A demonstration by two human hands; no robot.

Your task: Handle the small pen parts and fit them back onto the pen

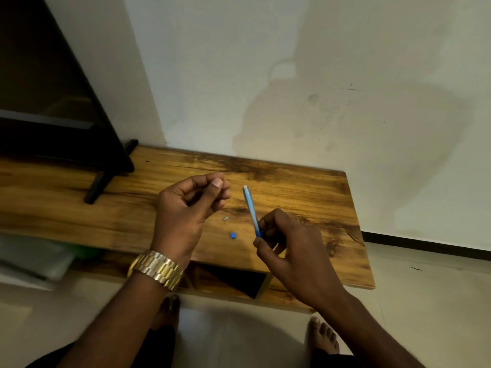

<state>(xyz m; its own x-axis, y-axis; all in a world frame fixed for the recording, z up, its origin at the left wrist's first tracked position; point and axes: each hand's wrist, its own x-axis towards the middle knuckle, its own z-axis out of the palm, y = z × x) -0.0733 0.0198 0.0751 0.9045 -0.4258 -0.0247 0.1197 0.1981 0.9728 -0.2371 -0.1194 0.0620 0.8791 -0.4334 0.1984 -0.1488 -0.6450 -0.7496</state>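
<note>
Our right hand (pixel 287 243) pinched the lower, darker end of a slim light-blue plastic pen barrel (pixel 251 208) between thumb and curled fingers, so the barrel stood tilted up and away from the hand with its pale tip free in the air. We judged that grip kept the open end reachable for the other hand.

Our left hand (pixel 188 205), a gold metal link watch (pixel 156 269) at its wrist, hovered just left of the barrel with thumb pressed to bent fingertips, as if nipping something tiny; whether anything sat there we could not tell.

Below and between the hands, a small blue plastic cap (pixel 233 235) and a tiny silvery piece (pixel 225 218) lay on the brown wooden tabletop (pixel 305 187), probably parked within easy reach. Far left of the left hand stood a black screen's foot (pixel 97 185).
</note>
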